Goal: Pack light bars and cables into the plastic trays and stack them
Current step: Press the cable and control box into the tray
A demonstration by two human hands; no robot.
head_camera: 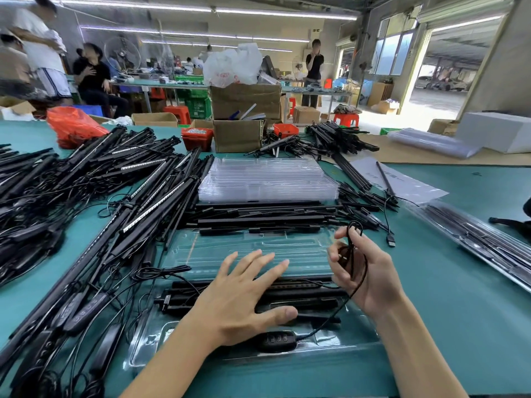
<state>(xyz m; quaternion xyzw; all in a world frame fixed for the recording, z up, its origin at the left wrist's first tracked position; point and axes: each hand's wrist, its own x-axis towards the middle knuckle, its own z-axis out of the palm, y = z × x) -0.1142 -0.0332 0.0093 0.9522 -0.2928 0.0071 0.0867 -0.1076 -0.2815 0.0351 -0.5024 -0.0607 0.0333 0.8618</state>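
- The clear plastic tray (253,254) lies flat on the green table (459,297), directly under both hands; it is see-through, with long moulded channels running crosswise.
- Black light bars (304,303) lie in the tray's near channels, beneath the left hand's fingers; about three or four show, though the hand hides part of them.
- One oval black controller (277,340) sits in a pocket at the tray's near edge, just below the left thumb.
- The left hand (244,300) is spread flat, fingers straight and splayed, resting over the bars and gripping nothing.
- The right hand (365,271) is curled round a thin black cable (352,248), which loops up above its fingertips and trails down to the controller.
- Just beyond the fingertips, one loose row of more bars (258,219) lies across the tray's far edge.
- Farther out stands one stack of empty trays (267,179).
- Left of the left hand, a large heap of bars and cables (86,196) spreads out, too many to count.
- Right of the right hand, one packed tray (488,239) lies apart.
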